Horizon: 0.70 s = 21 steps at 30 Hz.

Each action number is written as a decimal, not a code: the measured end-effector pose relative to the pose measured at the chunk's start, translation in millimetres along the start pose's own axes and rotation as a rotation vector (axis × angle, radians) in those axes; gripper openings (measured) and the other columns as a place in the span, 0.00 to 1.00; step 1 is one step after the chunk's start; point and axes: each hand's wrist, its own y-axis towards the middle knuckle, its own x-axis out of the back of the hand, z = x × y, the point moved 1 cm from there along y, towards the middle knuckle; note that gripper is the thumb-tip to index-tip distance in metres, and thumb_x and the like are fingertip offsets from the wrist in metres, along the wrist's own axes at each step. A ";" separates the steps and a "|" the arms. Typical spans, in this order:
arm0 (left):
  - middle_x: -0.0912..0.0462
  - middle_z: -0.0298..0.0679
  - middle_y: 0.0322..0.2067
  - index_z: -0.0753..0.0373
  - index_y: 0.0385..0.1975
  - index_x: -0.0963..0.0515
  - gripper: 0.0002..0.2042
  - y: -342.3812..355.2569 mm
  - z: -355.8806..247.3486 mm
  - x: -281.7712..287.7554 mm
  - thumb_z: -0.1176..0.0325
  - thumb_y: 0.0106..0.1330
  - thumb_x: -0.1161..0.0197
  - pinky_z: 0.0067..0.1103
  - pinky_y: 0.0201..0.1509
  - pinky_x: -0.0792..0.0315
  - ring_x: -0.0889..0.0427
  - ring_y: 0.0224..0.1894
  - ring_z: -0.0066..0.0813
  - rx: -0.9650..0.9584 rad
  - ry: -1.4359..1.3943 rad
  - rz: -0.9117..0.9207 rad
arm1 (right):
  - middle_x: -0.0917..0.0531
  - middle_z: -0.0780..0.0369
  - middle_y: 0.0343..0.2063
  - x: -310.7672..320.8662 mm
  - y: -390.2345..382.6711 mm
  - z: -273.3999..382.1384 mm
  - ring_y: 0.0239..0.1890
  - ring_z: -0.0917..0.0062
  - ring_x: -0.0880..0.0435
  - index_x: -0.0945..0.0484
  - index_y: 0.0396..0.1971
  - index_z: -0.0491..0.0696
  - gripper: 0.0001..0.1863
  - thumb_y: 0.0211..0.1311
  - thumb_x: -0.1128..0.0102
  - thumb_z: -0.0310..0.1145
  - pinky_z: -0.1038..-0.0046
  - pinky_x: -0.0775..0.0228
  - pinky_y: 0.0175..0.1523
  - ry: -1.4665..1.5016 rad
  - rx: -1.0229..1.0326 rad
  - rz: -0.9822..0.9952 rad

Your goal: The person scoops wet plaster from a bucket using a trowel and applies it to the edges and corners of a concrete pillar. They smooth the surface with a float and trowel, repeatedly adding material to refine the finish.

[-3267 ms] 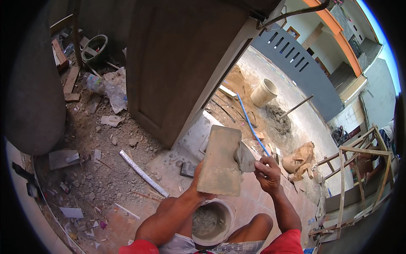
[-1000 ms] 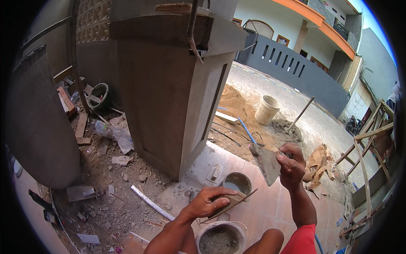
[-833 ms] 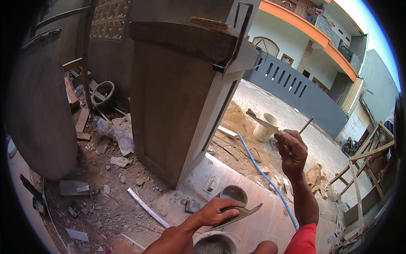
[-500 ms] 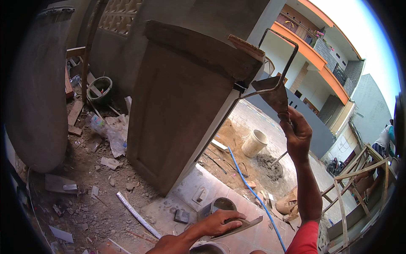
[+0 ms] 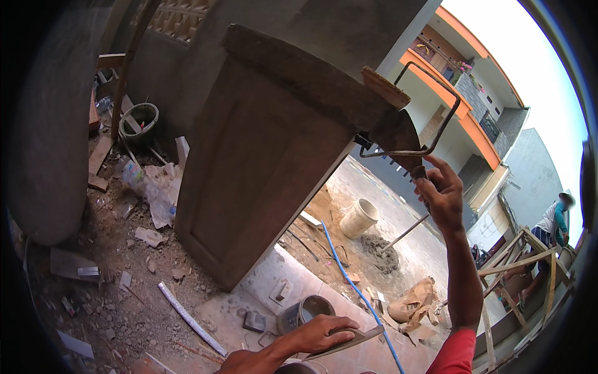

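In my raised right hand (image 5: 441, 192) is a trowel (image 5: 398, 134) with a flat, cement-stained blade, held by its handle. Its blade lies against the end of the grey plastered ledge (image 5: 299, 75) that tops a low wall panel (image 5: 261, 149). A bent metal rod (image 5: 456, 115) loops around that corner, passing in front of the blade. Above the corner juts a short wooden board (image 5: 386, 87). Low down, my left hand (image 5: 327, 335) is closed around a flat plastering float (image 5: 367, 336), whose gripped part is covered by my fingers.
Beneath my left hand stands a bucket of grey mix (image 5: 305, 311). A pale bucket (image 5: 359, 218) and a wet mortar heap (image 5: 379, 254) lie beyond the wall, near a blue hose (image 5: 349, 274). Rubble (image 5: 137, 268) covers the left ground. A person (image 5: 554, 218) is by a wooden frame (image 5: 517, 268).
The trowel blade has gone from beside the ledge's end to against it, behind the rod. My left hand still holds the float. The view has shifted slightly.
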 end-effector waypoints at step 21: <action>0.18 0.51 0.42 0.65 0.49 0.25 0.16 -2.0 -9.0 -0.9 0.61 0.69 0.43 0.30 0.48 0.27 0.18 0.45 0.46 0.030 0.006 0.015 | 0.16 0.63 0.32 -23.3 -2.6 -25.9 0.30 0.86 0.22 0.25 0.57 0.47 0.27 0.54 0.39 0.21 0.81 0.28 0.38 0.029 0.030 -0.115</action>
